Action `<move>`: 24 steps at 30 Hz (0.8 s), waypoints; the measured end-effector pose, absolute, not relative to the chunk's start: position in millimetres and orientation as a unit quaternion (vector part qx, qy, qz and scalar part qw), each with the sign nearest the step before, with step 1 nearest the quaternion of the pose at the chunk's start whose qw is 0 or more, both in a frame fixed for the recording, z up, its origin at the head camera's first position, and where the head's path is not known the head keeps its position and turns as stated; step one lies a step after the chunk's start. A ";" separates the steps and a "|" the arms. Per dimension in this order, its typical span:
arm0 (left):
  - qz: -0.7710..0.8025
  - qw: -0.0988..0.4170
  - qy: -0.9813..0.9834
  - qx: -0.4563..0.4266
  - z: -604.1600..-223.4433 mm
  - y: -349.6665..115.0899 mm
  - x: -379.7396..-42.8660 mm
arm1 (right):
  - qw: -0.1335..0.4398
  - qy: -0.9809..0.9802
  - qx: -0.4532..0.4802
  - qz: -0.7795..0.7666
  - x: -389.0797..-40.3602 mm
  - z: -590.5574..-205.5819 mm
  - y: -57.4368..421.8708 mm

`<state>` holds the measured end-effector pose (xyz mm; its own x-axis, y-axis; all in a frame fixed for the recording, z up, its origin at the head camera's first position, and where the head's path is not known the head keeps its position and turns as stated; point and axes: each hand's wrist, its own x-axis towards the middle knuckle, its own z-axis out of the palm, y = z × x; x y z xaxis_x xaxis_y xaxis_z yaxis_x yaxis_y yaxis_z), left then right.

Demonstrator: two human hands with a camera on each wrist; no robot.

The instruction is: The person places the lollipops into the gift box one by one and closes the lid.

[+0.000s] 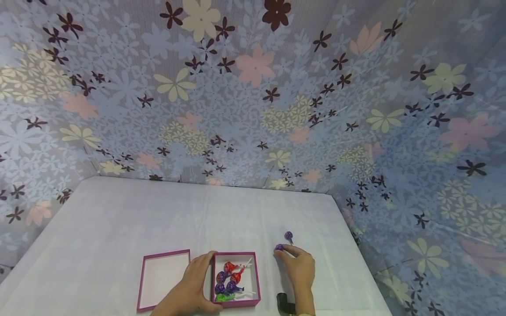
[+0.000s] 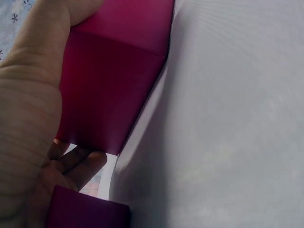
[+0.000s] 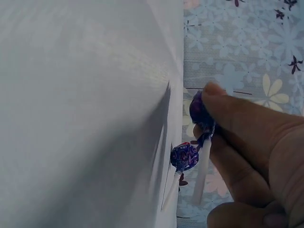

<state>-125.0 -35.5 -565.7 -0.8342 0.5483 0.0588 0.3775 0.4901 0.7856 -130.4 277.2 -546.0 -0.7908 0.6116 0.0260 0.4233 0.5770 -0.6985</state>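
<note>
My left hand [image 1: 193, 283] grips the left side of a square magenta box [image 1: 258, 277], thumb at the near corner and fingers toward the far one. Inside lie several wrapped lollipops: red [image 1: 236, 277], purple [image 1: 231, 287] and green [image 1: 224, 297], some with white sticks showing. In the left wrist view the box's outer wall [image 2: 104, 90] is beside that hand. To the right of the box, my right hand [image 1: 300, 267] pinches a purple lollipop [image 3: 200, 108] by its wrapped head, stick hanging down. Another purple lollipop [image 3: 184, 157] lies on the table just beyond the fingers.
A shallow magenta-edged tray or lid [image 1: 164, 278], white inside, lies left of the left hand. Near my right wrist is a small black object [image 1: 283, 303]. The white-covered table [image 1: 130, 215] ends at a flowered cloth [image 1: 253, 153] behind and on the right.
</note>
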 end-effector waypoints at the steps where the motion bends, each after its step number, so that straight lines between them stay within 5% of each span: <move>1: 0.428 0.102 0.857 0.269 -566.0 -35.6 -124.8 | 0.131 -0.879 -0.294 0.353 -130.3 -545.3 276.0; 24: 0.423 0.103 0.862 0.260 -562.3 -35.1 -122.9 | 0.158 -0.899 -0.197 0.359 -123.1 -521.1 248.7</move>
